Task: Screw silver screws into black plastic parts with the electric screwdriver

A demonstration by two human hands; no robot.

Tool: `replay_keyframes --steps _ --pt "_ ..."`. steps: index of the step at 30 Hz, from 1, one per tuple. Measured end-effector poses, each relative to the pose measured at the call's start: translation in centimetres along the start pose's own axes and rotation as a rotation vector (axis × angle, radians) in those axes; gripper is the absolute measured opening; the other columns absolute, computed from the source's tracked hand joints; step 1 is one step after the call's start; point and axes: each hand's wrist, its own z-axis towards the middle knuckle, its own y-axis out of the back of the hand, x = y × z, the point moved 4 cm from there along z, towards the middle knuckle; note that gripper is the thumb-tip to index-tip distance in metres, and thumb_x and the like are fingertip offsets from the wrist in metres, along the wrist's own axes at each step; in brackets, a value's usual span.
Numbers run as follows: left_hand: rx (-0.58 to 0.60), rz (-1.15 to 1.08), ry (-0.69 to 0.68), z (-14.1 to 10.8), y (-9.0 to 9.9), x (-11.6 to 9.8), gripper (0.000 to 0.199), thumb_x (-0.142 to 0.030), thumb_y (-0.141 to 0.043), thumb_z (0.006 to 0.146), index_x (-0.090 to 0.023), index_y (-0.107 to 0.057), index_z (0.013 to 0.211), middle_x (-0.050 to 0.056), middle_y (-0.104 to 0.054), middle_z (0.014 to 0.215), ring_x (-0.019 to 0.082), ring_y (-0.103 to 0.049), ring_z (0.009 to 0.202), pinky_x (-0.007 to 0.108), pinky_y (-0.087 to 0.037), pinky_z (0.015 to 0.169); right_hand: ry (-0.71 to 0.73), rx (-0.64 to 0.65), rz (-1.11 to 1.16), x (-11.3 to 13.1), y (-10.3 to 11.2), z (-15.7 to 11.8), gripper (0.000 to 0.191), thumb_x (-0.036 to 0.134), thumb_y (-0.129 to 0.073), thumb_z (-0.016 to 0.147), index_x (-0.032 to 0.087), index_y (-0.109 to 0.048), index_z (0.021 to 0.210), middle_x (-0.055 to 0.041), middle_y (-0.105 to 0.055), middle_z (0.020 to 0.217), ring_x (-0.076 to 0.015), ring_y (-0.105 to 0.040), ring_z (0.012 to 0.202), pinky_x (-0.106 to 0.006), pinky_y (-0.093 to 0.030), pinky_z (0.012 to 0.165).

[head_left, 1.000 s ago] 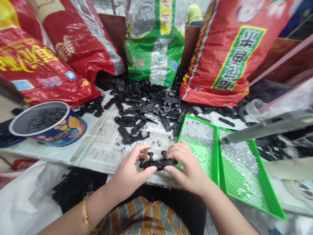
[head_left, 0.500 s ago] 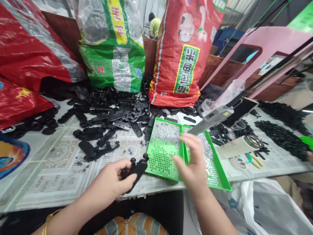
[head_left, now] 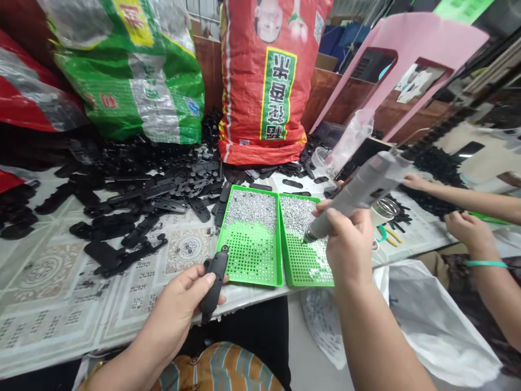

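Observation:
Between the thumb and fingers of my left hand (head_left: 181, 298) is a black plastic part (head_left: 215, 279), elongated with a rounded end, held over the table's front edge. My right hand (head_left: 348, 247) is wrapped round a grey electric screwdriver (head_left: 354, 190). Its tip points down at the right green tray (head_left: 303, 255), whose perforated floor carries small silvery screws (head_left: 295, 212). I cannot tell whether the tip touches a screw. Beside it, the left green tray (head_left: 280, 244) also has screws heaped in its far half.
Many black plastic parts (head_left: 171, 184) lie piled at the left and back. Behind them stand a green sack (head_left: 150, 92) and a red sack (head_left: 260, 81). Another person's hands (head_left: 468, 231) are at the right, near a black heap. A white bag (head_left: 431, 320) hangs below the table edge.
My right hand, open before, has closed round the screwdriver. My left hand has turned the black part more upright. The view has swung right, bringing the other person's hands into sight.

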Motion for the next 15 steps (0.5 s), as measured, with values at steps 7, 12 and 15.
replay_keyframes --steps 7,12,15 --pt "0.029 -0.003 0.022 -0.1 -2.1 0.3 0.025 -0.035 -0.066 0.07 -0.016 -0.06 0.085 0.002 -0.067 0.082 0.015 -0.065 0.073 0.026 -0.049 0.07 0.057 -0.265 0.033 -1.6 4.2 -2.3 0.037 0.048 -0.046 0.079 0.015 -0.057 0.089 0.0041 -0.048 0.046 -0.0117 -0.047 0.041 -0.027 -0.039 0.044" --pt "-0.039 0.008 0.053 0.4 -2.1 0.7 0.024 -0.032 -0.065 0.071 -0.015 -0.059 0.085 0.002 -0.067 0.079 0.016 -0.066 0.071 0.026 -0.05 0.069 0.104 -0.26 0.04 -2.5 5.7 -3.3 0.037 0.049 -0.045 0.076 0.015 -0.057 0.086 0.0037 -0.048 0.045 -0.0128 -0.047 0.039 -0.029 -0.039 0.043" --pt "-0.053 0.022 0.042 0.6 -2.0 0.8 0.026 -0.034 -0.066 0.069 -0.016 -0.059 0.087 0.001 -0.067 0.079 0.015 -0.066 0.069 0.025 -0.05 0.068 0.097 -0.273 0.02 -2.8 5.9 -3.4 0.037 0.049 -0.043 0.077 0.015 -0.056 0.085 0.0042 -0.047 0.045 -0.0131 -0.047 0.038 -0.029 -0.039 0.044"
